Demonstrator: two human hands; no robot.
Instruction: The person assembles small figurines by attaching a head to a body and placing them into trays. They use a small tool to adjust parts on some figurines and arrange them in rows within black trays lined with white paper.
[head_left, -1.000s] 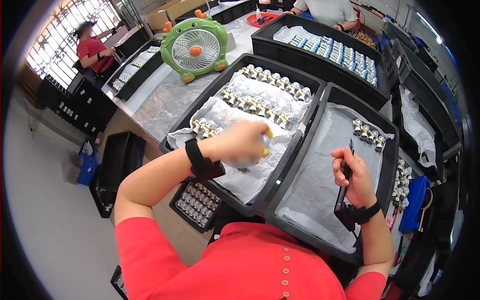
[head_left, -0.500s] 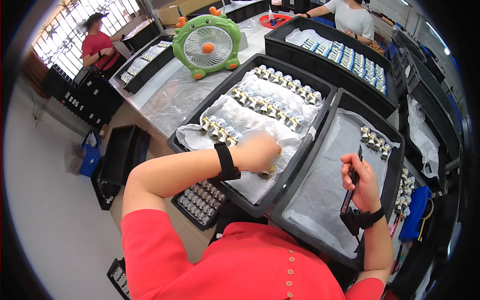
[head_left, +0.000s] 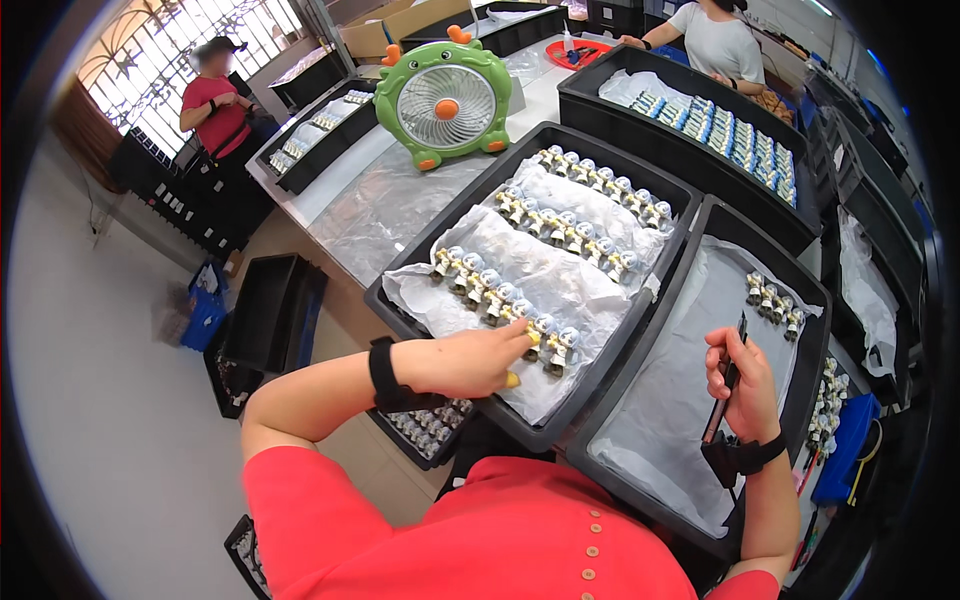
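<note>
My left hand (head_left: 465, 362) reaches over the near side of a black tray (head_left: 560, 437). Its thumb and forefinger, with yellow tips, are spread apart beside the nearest row of small figurines (head_left: 490, 292). The forefinger is close to one figurine near the right end of that row; whether it touches cannot be made out. These figurines have pale blue-white heads and dark bases, and lie in rows on white paper. In my right hand (head_left: 745, 385), a slim black pen-like tool (head_left: 729, 378) is gripped, pointing up above the second black tray (head_left: 612, 432).
Several figurines (head_left: 773, 303) lie at the far end of the second tray. Behind stands a green fan (head_left: 447, 108). A further tray (head_left: 600, 100) holds blue-and-white pieces. Two people work across the room. Below left, a tray (head_left: 425, 430) holds more pieces; a blue bin (head_left: 848, 450) sits at right.
My left hand has drawn back toward me from the row, uncovering figurines at its right end. My right hand keeps its hold on the black tool. The whole view has shifted slightly.
</note>
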